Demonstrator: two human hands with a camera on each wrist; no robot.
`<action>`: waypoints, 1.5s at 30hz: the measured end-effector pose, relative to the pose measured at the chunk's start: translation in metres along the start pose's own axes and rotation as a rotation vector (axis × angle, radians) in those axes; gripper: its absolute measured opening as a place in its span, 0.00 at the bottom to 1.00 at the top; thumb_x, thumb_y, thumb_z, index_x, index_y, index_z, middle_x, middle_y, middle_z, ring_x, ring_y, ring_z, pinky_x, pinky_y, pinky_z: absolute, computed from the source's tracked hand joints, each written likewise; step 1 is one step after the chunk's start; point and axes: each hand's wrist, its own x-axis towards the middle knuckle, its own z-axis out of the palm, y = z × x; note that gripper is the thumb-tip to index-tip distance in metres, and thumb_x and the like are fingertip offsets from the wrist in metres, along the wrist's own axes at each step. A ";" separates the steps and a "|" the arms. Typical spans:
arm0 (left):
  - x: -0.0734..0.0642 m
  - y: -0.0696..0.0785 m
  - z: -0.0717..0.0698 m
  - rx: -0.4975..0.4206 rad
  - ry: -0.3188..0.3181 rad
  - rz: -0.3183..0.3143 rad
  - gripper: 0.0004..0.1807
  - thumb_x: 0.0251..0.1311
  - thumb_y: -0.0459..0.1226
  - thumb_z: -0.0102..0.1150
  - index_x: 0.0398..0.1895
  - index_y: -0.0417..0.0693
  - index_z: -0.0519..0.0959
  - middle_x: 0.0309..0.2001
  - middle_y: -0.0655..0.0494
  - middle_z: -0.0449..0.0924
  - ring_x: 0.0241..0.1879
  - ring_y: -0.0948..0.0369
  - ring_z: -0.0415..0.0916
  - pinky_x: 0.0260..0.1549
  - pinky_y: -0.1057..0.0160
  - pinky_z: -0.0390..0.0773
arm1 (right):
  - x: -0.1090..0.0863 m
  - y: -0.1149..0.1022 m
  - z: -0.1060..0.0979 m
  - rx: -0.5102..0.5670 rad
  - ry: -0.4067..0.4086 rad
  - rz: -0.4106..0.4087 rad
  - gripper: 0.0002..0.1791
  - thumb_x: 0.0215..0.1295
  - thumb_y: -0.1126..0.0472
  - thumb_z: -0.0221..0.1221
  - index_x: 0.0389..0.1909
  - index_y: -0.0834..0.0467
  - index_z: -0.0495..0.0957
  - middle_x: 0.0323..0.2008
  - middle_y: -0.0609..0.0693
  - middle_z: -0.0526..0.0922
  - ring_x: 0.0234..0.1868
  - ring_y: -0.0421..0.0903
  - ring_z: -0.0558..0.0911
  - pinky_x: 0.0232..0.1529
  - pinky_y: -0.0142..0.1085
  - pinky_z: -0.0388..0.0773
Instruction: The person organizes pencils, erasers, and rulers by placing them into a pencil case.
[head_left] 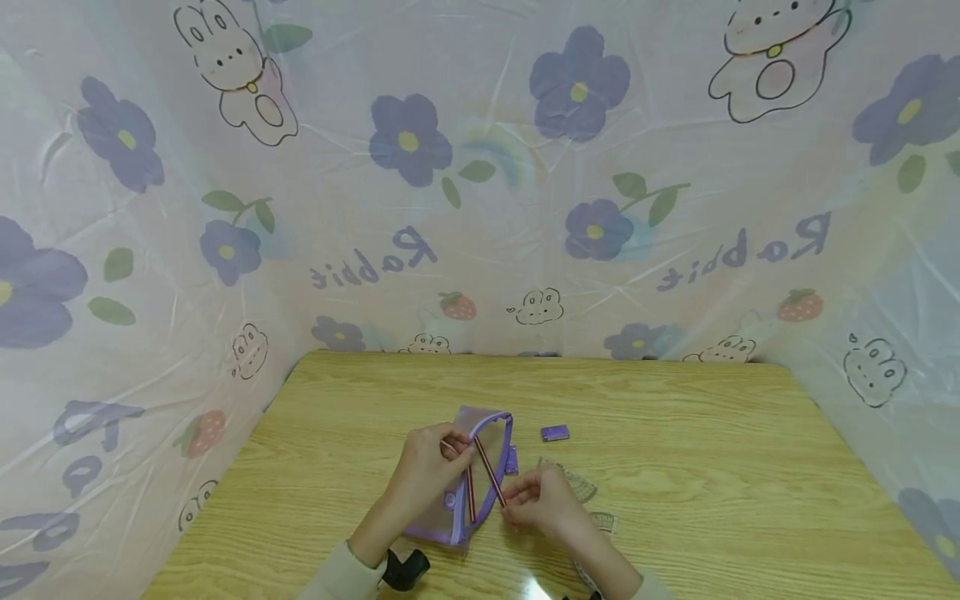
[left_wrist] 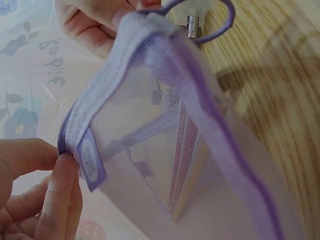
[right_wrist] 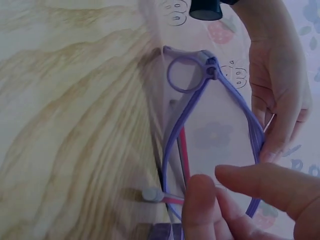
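Note:
A see-through mesh pencil case (head_left: 431, 527) with purple edging lies with its zipped mouth spread open. My left hand (head_left: 433, 461) pinches the rim of the mouth, next to a small purple tag (left_wrist: 93, 161). One red striped pencil (head_left: 471, 496) is inside the case, also seen through the mesh in the left wrist view. Across the mouth slants another pencil (head_left: 490, 468), its lower end between the fingertips of my right hand (head_left: 543, 502). In the right wrist view a pale eraser end (right_wrist: 151, 194) sticks out past those fingers. A purple ring (right_wrist: 186, 74) hangs at one end of the zip.
Two small purple blocks lie beyond the case: one block (head_left: 555, 432) apart from it, the other block (head_left: 512, 460) against its edge. Flat clear pieces with markings, a protractor shape (head_left: 581, 482) and a smaller piece (head_left: 604, 522), lie by my right hand. Patterned sheeting (head_left: 495, 208) surrounds the wooden table (head_left: 675, 433).

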 end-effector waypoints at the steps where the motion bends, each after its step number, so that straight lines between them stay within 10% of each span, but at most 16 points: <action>1: 0.000 0.000 0.000 0.000 0.000 0.000 0.02 0.57 0.28 0.68 0.32 0.41 0.83 0.27 0.60 0.81 0.25 0.67 0.78 0.26 0.70 0.81 | -0.001 0.000 0.000 -0.017 0.002 -0.011 0.08 0.50 0.78 0.65 0.33 0.77 0.80 0.24 0.55 0.83 0.23 0.47 0.82 0.25 0.33 0.83; 17: -0.003 0.000 -0.001 0.003 0.004 -0.007 0.03 0.57 0.28 0.68 0.31 0.42 0.83 0.27 0.60 0.81 0.25 0.66 0.78 0.25 0.69 0.81 | -0.013 0.006 0.010 -0.298 0.074 -0.105 0.06 0.49 0.76 0.67 0.29 0.69 0.80 0.25 0.49 0.79 0.26 0.39 0.77 0.26 0.28 0.79; 45: -0.003 0.002 -0.001 0.006 -0.007 0.000 0.02 0.59 0.30 0.68 0.31 0.43 0.83 0.27 0.60 0.81 0.25 0.67 0.78 0.26 0.70 0.81 | -0.011 0.014 0.023 -0.429 0.145 -0.130 0.13 0.42 0.76 0.73 0.24 0.63 0.78 0.19 0.43 0.76 0.21 0.33 0.73 0.21 0.27 0.76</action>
